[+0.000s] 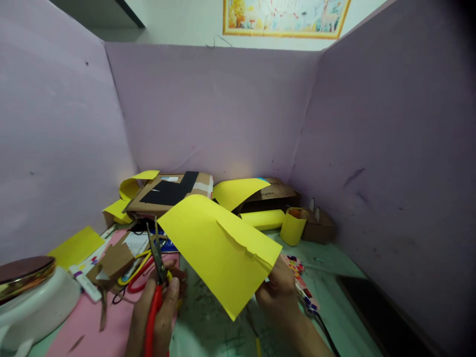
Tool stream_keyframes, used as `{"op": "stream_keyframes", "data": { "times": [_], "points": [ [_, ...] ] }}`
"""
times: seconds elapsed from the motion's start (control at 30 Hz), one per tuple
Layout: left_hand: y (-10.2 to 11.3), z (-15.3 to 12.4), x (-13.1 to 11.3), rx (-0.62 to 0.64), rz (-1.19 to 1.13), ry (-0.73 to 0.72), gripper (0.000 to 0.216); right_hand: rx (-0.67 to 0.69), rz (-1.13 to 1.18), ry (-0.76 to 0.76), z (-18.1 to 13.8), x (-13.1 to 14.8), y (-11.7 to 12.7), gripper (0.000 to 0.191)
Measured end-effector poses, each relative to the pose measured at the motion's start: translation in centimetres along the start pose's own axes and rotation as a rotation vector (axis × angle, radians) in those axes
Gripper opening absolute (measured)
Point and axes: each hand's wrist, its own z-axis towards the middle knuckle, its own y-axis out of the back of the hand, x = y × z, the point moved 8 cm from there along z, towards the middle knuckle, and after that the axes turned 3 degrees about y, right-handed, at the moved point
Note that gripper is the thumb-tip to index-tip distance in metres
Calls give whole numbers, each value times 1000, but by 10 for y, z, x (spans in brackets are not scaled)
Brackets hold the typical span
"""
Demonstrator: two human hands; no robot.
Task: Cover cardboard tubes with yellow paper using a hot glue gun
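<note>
Cutting step in hand | yellow sheet (219, 250) held above surface (208, 317), pinched by right hand (277, 292) | red scissors (155, 287) gripped by left hand (158, 312), blades apart | next: blades to be brought to sheet edge.

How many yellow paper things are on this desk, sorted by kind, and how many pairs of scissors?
Yellow flat sheets: 2, one in the right hand, one at far left
Yellow curled pieces: 3
Yellow rolls: 2
Scissors: 2, one in the left hand, one lying on the desk
Total: 9
</note>
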Motion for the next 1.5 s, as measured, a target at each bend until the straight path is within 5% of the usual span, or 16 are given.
{"op": "stream_keyframes", "data": {
  "times": [0.33, 0.6, 0.73, 0.97, 1.13, 1.23, 1.4, 1.5],
  "points": [
    [-3, 12, 8, 50, -38, 112, 37, 96, 20, 15, -1, 2, -11, 32],
    [-5, 5, 8, 59, -48, 121, 39, 4, 104, -11, 3, 1, -3, 47],
    [-4, 0, 6, 61, -10, 87, 44, 0, 200, -206, -1, -10, -5, 44],
    [-3, 0, 4, 99, 109, 61, 39, 46, 680, -764, -20, -34, -33, 25],
    [-2, -7, -10, 73, 140, 34, 41, 7, 881, -1013, -27, -32, -49, 37],
    [-2, -8, -13, 73, 172, 28, 39, -53, 985, -1083, -27, -28, -53, 41],
    [-3, -5, -6, 70, 132, 29, 38, -92, 1161, -1060, -20, -22, -51, 19],
    [-4, -3, 3, 80, 126, 45, 39, -90, 1142, -1083, -23, -25, -48, 31]
  ]
}}
